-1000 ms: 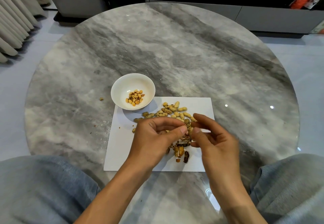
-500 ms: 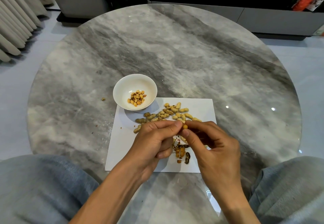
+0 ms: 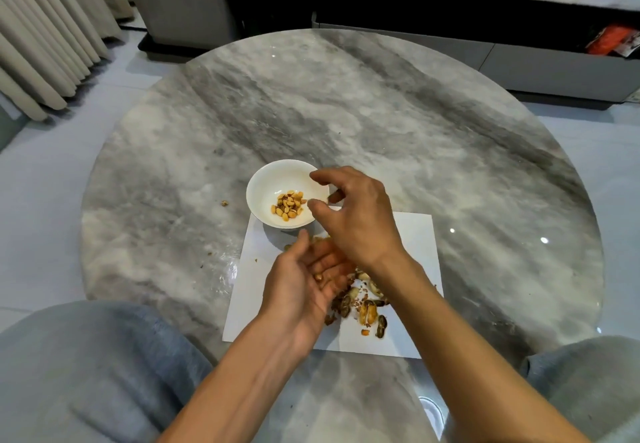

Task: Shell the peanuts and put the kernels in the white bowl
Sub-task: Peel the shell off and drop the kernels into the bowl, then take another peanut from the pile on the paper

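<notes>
We are sitting at a round worktop of grey-veined marble with a glossy, reflective top, and our 2 knees in grey fabric are showing at the near edge. A white sheet of paper is lying on it in front of us, and the white bowl is standing at the sheet's far left corner, holding a small heap of kernels. Our right hand is hovering at the bowl's right rim, fingers loosely spread and curved; we cannot tell whether anything is between them. Our left hand is lying palm up above the paper, fingers relaxed, with 1 small kernel resting on them. Broken shells are littering the sheet's near part. Beyond the worktop, pale floor tiles, beige pleated curtains at left and a low grey cabinet are showing.
</notes>
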`<state>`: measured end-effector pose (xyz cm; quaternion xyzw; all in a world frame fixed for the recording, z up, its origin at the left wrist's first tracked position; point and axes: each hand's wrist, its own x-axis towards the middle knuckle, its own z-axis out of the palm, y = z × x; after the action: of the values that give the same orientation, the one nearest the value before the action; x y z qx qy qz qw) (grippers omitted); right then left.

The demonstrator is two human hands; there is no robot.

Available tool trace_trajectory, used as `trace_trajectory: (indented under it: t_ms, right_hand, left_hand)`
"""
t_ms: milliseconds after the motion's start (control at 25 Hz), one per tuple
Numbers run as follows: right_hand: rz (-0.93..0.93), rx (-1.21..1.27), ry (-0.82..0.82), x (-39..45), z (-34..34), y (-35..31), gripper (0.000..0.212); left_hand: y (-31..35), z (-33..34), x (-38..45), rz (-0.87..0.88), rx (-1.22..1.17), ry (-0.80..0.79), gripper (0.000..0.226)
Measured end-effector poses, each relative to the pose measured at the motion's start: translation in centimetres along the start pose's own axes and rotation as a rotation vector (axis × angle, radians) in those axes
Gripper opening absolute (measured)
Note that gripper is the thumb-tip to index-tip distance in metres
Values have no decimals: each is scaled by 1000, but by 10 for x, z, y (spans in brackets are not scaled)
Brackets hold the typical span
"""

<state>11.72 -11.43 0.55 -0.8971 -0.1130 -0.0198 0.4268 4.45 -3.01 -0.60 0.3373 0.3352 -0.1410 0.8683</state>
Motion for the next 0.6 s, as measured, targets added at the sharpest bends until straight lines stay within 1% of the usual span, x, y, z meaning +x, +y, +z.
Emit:
trace_trajectory:
  t_ms: [80, 160, 240, 280, 400, 480, 520, 560, 600]
  right_hand:
    - [28, -23, 45, -20, -6, 3, 23]
    - [-13, 22, 68, -60, -18, 6, 18]
    - [-89, 7, 7, -90, -21, 9, 20]
    - [-97, -7, -18, -97, -17, 13, 21]
    - [-85, -31, 11, -93, -9, 23, 20]
    - [-92, -69, 49, -91, -9, 24, 15]
    - [-36, -28, 48, -92, -12, 24, 13]
    - [95, 92, 37, -92, -16, 25, 15]
    - [259, 285, 30, -91, -21, 25, 17]
  left_hand:
    - [3, 0, -1, 12, -85, -46, 53]
    - [3, 2, -3, 6, -106, -100, 61]
    - [2, 5, -6, -29, -107, -162, 67]
    - [3, 6, -8, -48, -114, -196, 69]
    - [4, 5, -9, -70, -161, -240, 70]
    - [2, 5, -7, -69, -170, -267, 64]
    - [0, 5, -7, -55, -136, -277, 58]
    - [-4, 6, -7, -10, -46, -263, 49]
    - [-8, 7, -5, 84, 119, -244, 36]
